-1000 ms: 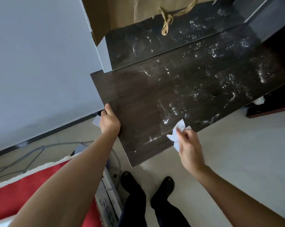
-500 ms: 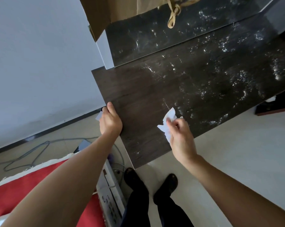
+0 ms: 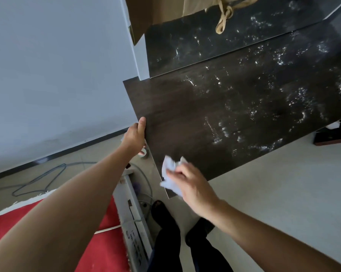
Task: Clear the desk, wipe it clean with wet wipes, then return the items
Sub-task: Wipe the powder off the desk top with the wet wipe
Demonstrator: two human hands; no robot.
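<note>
The dark wooden desk [image 3: 185, 107] fills the upper right, its top streaked with shiny wet patches. My left hand [image 3: 135, 137] grips the desk's left edge, thumb lying on the top. My right hand [image 3: 187, 184] holds a crumpled white wet wipe [image 3: 169, 173] against the desk's near left corner. The wipe partly overhangs the corner.
A brown paper bag [image 3: 165, 12] with a tied handle stands at the desk's back left. A roll of tape [image 3: 144, 153] lies on the floor below the desk's edge. Grey cables [image 3: 38, 179], a red rug [image 3: 99, 248] and a white box [image 3: 134, 222] lie near my feet.
My right hand has slid the wipe left and toward me, from mid-front of the desk to its near corner. My left hand keeps its hold on the edge.
</note>
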